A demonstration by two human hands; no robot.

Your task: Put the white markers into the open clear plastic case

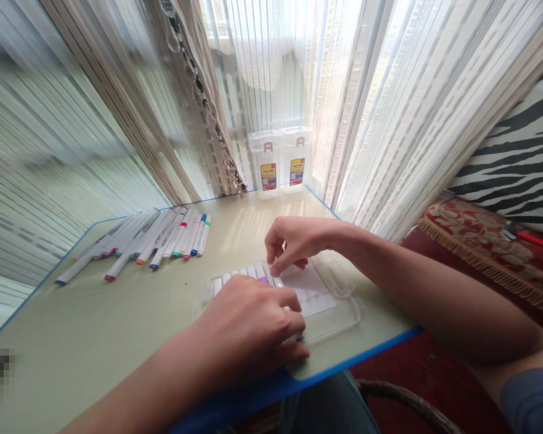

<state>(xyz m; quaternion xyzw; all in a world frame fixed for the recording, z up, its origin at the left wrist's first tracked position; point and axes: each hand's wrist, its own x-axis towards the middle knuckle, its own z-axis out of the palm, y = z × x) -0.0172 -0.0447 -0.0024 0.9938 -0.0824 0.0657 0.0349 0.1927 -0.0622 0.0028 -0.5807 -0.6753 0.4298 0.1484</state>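
A clear plastic case [339,316] lies near the front edge of the pale green table [117,325], with a row of white markers [247,272] inside it. My left hand [248,325] rests curled over the case and the near ends of those markers. My right hand [292,244] reaches in from the right, fingertips pinched on a marker in the row beside one with a purple band. A white sheet [310,289] lies in the free part of the case.
Several loose markers [158,241] with coloured caps lie in a row at the table's back left. Two clear boxes [280,160] with labels stand at the back edge against white curtains. A patterned rug [484,247] and zebra cushion are on the right.
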